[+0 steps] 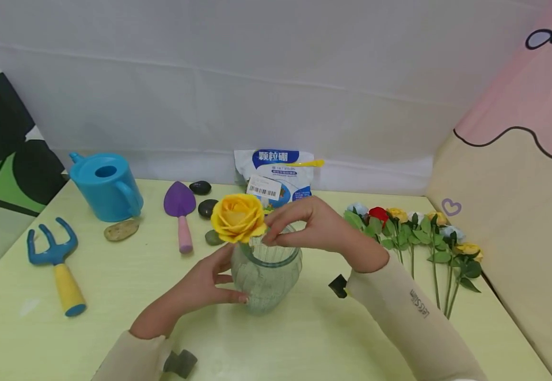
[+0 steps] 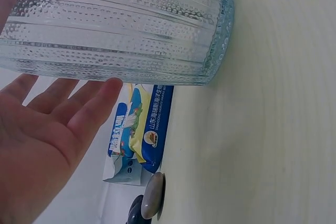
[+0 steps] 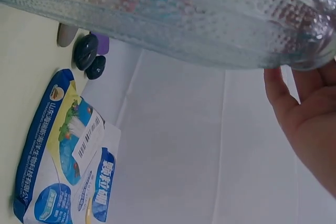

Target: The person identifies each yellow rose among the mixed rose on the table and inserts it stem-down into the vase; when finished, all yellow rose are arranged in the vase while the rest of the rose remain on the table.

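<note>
A ribbed clear glass vase (image 1: pixel 268 280) stands on the table, its dotted texture close up in both wrist views. My left hand (image 1: pixel 206 288) holds its left side, thumb low on the front and fingers round the side; the left wrist view shows fingers (image 2: pixel 89 111) along the glass. A yellow rose (image 1: pixel 238 218) sits over the vase's left rim, its bloom facing up. Over the mouth, my right hand (image 1: pixel 314 227) pinches at the bloom's right edge, thumb and fingers curled. Most of the rose's stem is hidden.
Behind the vase leans a white and blue packet (image 1: pixel 280 177). To the left are a blue watering can (image 1: pixel 106 188), a purple trowel (image 1: pixel 180 211), a hand fork (image 1: pixel 56 264) and several stones (image 1: pixel 121 230). More artificial flowers (image 1: pixel 414 233) lie on the right.
</note>
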`<action>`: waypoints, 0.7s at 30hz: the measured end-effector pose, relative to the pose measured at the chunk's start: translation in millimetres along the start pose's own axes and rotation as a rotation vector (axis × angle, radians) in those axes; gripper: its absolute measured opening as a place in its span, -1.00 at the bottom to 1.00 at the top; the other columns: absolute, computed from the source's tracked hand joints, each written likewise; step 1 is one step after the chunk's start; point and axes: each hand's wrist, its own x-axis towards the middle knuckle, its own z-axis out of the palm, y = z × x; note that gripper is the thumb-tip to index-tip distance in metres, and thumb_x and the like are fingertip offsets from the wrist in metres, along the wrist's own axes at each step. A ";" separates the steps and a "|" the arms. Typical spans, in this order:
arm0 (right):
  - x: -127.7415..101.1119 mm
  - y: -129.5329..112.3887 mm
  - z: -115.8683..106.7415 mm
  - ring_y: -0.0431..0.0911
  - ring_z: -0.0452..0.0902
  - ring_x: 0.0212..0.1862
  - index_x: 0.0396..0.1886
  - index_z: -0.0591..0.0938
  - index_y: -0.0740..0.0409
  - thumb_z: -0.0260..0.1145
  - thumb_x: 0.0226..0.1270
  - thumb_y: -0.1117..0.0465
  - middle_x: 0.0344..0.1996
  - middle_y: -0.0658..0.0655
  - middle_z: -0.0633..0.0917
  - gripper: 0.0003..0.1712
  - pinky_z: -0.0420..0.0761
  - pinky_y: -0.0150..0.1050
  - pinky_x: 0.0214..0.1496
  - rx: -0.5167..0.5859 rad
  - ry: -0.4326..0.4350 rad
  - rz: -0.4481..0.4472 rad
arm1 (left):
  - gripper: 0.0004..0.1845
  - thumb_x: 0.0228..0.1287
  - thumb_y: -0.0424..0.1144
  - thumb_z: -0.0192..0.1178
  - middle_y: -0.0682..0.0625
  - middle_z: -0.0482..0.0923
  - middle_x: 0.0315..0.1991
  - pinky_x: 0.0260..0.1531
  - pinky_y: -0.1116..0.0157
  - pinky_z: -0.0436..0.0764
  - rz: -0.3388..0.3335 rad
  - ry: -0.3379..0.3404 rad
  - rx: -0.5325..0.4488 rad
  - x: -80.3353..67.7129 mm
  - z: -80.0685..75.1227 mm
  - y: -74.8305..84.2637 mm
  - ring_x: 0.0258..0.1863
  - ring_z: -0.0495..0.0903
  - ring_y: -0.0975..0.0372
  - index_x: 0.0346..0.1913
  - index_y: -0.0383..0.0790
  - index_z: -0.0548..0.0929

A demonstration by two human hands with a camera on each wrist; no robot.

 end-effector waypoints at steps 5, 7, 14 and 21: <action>-11.5 -2.1 -17.7 -0.01 0.59 -0.06 -0.29 0.67 0.39 0.34 0.07 0.50 -0.22 0.18 0.70 -0.84 0.58 -0.09 -0.04 -0.004 0.052 0.048 | 0.00 -0.08 -0.26 0.46 -0.24 0.17 0.33 0.00 0.20 0.53 -0.003 0.006 0.018 -0.5 -1.8 0.4 0.25 0.24 -0.13 0.39 -0.28 0.08; -17.9 -3.5 -26.6 0.01 0.59 -0.08 -0.25 0.68 0.37 0.34 0.08 0.47 -0.23 0.16 0.70 -0.81 0.58 -0.10 -0.03 -0.003 0.085 0.090 | -0.01 -0.08 -0.26 0.46 -0.25 0.17 0.33 0.01 0.17 0.53 -0.010 0.004 0.017 -0.9 -2.3 -0.4 0.25 0.24 -0.13 0.39 -0.30 0.08; -54.5 6.6 -64.2 -0.01 0.62 -0.14 -0.20 0.66 0.38 0.25 0.18 0.49 -0.24 0.15 0.71 -0.82 0.61 -0.21 -0.08 0.013 0.226 0.200 | -0.07 -0.09 -0.24 0.46 -0.24 0.23 0.29 0.03 0.09 0.51 -0.026 0.001 -0.017 -0.7 -0.5 -4.5 0.23 0.27 -0.11 0.34 -0.28 0.16; -101.8 25.7 -105.0 -0.10 0.65 -0.22 -0.12 0.65 0.16 0.22 0.30 0.29 -0.28 0.01 0.72 -0.81 0.53 -0.42 -0.04 -0.017 0.446 0.514 | -0.01 -0.09 -0.24 0.46 -0.22 0.18 0.33 0.01 0.12 0.52 -0.011 0.003 0.001 -0.8 -0.6 -3.2 0.23 0.27 -0.12 0.39 -0.24 0.10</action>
